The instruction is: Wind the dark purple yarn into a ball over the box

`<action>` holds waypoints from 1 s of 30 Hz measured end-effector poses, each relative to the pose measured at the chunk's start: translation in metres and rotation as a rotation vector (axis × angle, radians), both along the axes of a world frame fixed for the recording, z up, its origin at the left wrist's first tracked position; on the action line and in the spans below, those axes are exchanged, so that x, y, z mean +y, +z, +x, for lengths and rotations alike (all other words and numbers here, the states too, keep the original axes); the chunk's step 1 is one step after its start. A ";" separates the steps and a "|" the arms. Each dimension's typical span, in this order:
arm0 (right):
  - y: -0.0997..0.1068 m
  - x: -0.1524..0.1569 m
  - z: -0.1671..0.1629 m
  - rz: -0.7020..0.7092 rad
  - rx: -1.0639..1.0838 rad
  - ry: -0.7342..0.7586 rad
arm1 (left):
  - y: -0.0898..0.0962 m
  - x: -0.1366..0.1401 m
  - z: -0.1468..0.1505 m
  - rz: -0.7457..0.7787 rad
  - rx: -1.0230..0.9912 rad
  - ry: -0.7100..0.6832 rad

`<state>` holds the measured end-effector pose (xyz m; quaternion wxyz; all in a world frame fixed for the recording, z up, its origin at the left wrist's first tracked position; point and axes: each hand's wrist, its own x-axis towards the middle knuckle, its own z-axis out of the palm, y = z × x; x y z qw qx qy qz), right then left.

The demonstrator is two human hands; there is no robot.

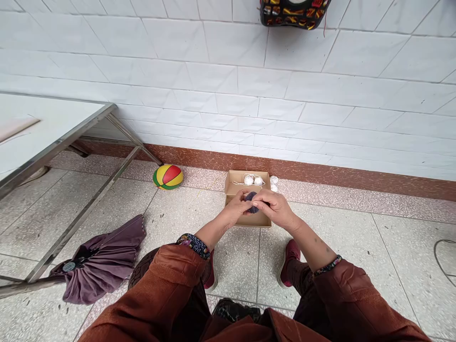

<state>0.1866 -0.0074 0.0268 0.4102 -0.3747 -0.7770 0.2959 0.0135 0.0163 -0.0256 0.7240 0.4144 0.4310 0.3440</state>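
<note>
Both my hands hold a small ball of dark purple yarn (251, 202) in front of me. My left hand (238, 206) cups it from the left side with the fingers curled round it. On the other side, my right hand (275, 207) pinches at the ball, its fingertips pressed together on the surface. Below and behind the hands stands an open cardboard box (231, 176) on the floor. White yarn balls (253, 180) with loose strands lie in its far part. More white yarn (274, 183) sits just outside the box's right edge.
A multicoloured ball (168, 177) rests on the floor near the wall. To the left stand a metal-framed table (81, 128) and a folded purple cloth item (103, 266). A dark patterned object (294, 14) is against the tiled wall. A cable (437, 263) lies at right.
</note>
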 end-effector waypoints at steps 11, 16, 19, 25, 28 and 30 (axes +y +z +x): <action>-0.027 0.021 0.008 -0.110 0.068 -0.392 | 0.017 -0.004 -0.003 0.183 -0.230 -0.149; -0.047 0.025 0.006 -0.239 -0.046 -0.429 | 0.022 -0.003 -0.005 0.128 -0.422 -0.075; -0.055 0.019 -0.002 -0.258 -0.170 -0.364 | 0.020 0.004 -0.007 0.096 -0.431 0.074; -0.041 0.001 -0.019 -0.200 -0.229 -0.007 | 0.012 0.017 -0.015 0.076 -0.289 0.263; -0.022 -0.001 -0.017 -0.180 -0.091 0.060 | 0.011 0.014 -0.016 0.129 -0.125 0.204; -0.012 0.003 -0.012 -0.151 0.008 -0.004 | 0.011 0.010 -0.017 0.175 -0.050 0.109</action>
